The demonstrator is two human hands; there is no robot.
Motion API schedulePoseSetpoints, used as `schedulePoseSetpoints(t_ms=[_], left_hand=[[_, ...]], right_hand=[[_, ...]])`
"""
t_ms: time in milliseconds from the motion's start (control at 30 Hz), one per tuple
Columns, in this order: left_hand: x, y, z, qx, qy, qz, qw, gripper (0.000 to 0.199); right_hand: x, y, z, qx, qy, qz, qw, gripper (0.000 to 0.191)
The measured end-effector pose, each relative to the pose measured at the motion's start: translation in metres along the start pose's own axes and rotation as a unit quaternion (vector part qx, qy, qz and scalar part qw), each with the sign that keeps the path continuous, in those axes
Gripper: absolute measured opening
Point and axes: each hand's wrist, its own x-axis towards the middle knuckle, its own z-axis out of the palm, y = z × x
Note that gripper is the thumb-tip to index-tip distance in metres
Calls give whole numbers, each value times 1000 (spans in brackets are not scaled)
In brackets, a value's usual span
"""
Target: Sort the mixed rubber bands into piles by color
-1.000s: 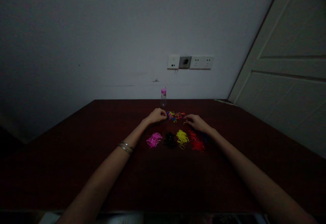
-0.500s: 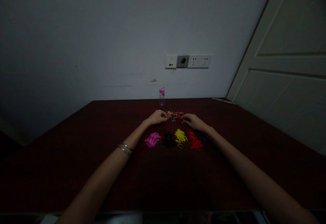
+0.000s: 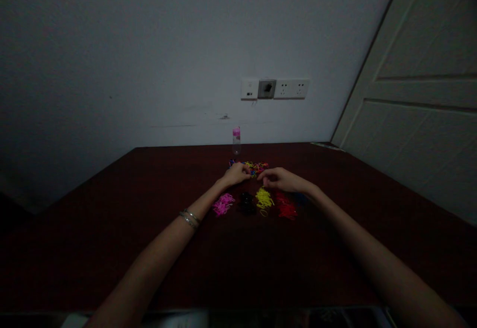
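A mixed pile of colourful rubber bands [image 3: 261,167] lies on the dark red table. My left hand [image 3: 238,173] is at its near left side, fingers curled and pressed together; what they pinch, if anything, is too small to make out. My right hand [image 3: 281,179] hovers just beyond the yellow rubber bands [image 3: 264,200], fingers closed, with what looks like a thin yellow rubber band hanging below them. In the same row lie pink rubber bands [image 3: 223,204], black rubber bands [image 3: 246,203] and red rubber bands [image 3: 286,206]. A dark blue group [image 3: 301,199] is partly hidden behind my right wrist.
Behind the mixed pile stands a clear bottle with a pink top [image 3: 236,141]. The table [image 3: 179,273] meets a pale wall with sockets [image 3: 290,89] on it. A white panelled door [image 3: 417,114] is at the right.
My left hand has moved right along the near side of the mixed pile, uncovering bands at its left. My right hand has shifted slightly left and nearer, toward the yellow group.
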Motion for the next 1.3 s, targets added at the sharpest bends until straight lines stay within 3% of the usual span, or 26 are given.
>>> schedulePoseSetpoints(t_ms=[100, 167, 533, 833, 1300], left_hand=[[-3, 6, 2, 24, -9, -15, 1000, 21], [-5, 10, 2, 37, -10, -30, 999, 21], [-6, 13, 6, 53, -10, -50, 997, 18], [-6, 10, 12, 90, 29, -61, 994, 18], [-5, 20, 12, 125, 38, -104, 986, 19]], right_hand=[[0, -5, 2, 25, -54, 8, 998, 30], [0, -4, 2, 38, -57, 14, 998, 31], [-3, 18, -13, 27, 46, 37, 998, 31], [-4, 28, -15, 16, 78, 41, 996, 27], [-8, 26, -17, 8, 80, 62, 995, 27]])
